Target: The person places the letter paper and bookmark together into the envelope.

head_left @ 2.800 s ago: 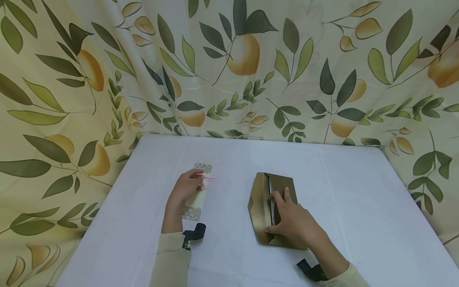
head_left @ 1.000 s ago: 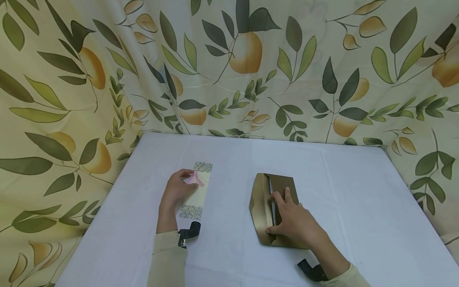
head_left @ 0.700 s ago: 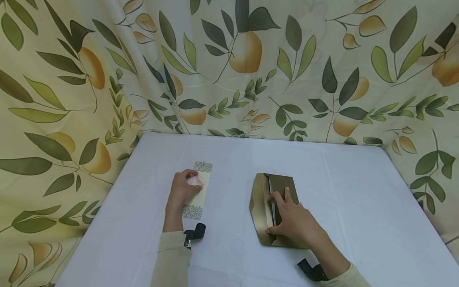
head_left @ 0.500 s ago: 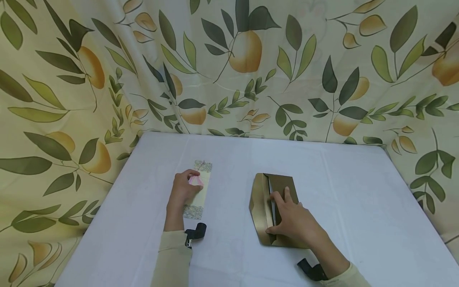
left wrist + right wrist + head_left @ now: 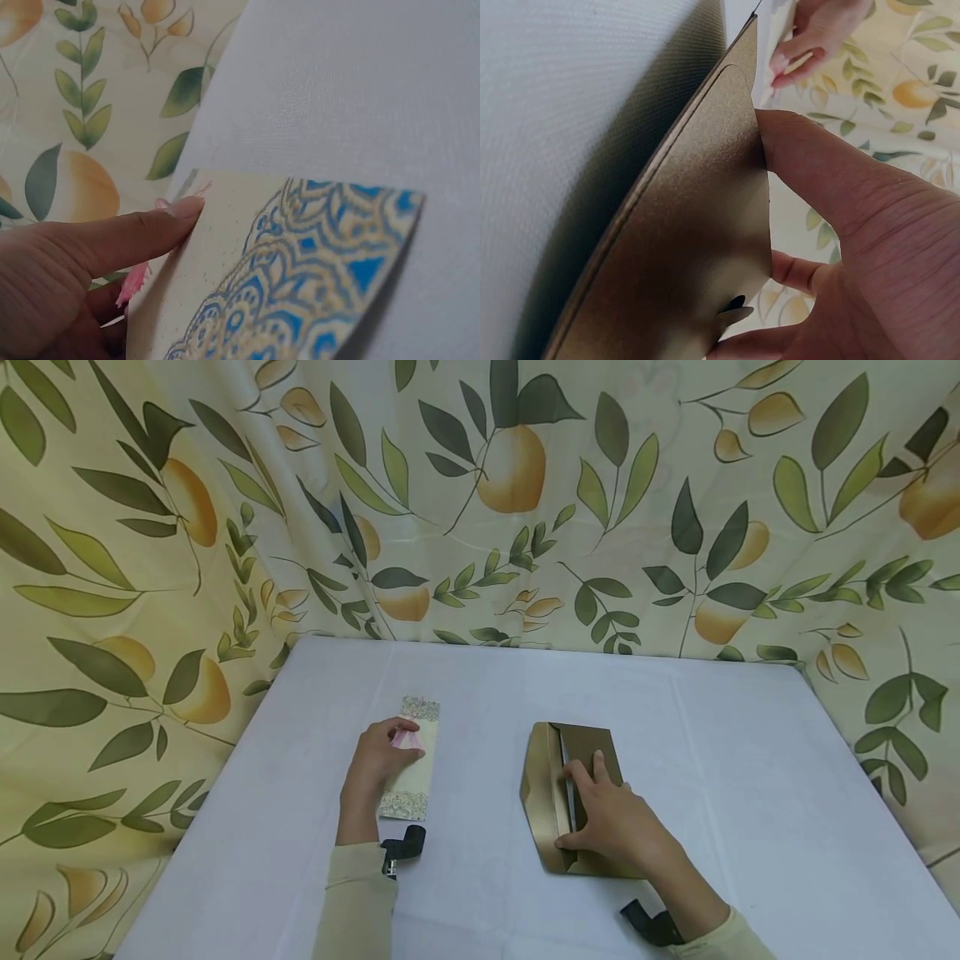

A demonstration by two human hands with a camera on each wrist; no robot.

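My left hand (image 5: 378,760) holds a long cream bookmark (image 5: 420,777) with patterned bands at both ends. A pink tassel (image 5: 407,740) shows between thumb and index finger. In the left wrist view the thumb lies on the card's edge beside the tassel (image 5: 133,285), and a blue-and-gold mandala (image 5: 300,262) covers much of the card. To the right, my right hand (image 5: 618,822) grips a gold envelope (image 5: 592,739), its flap (image 5: 538,793) spread to the left. The thumb and fingers are at the envelope's mouth, where a pale edge shows. The palm hides the envelope's lower right part.
Both things are on a table with a white cloth (image 5: 480,893). A curtain (image 5: 510,552) printed with fruit and leaves hangs behind and to the left. Black wrist mounts (image 5: 405,845) sit at both sleeves.
The tassel, which stuck out to the right at first, now lies gathered between the left thumb and index finger. The left hand has shifted slightly; the right hand keeps its place on the envelope.
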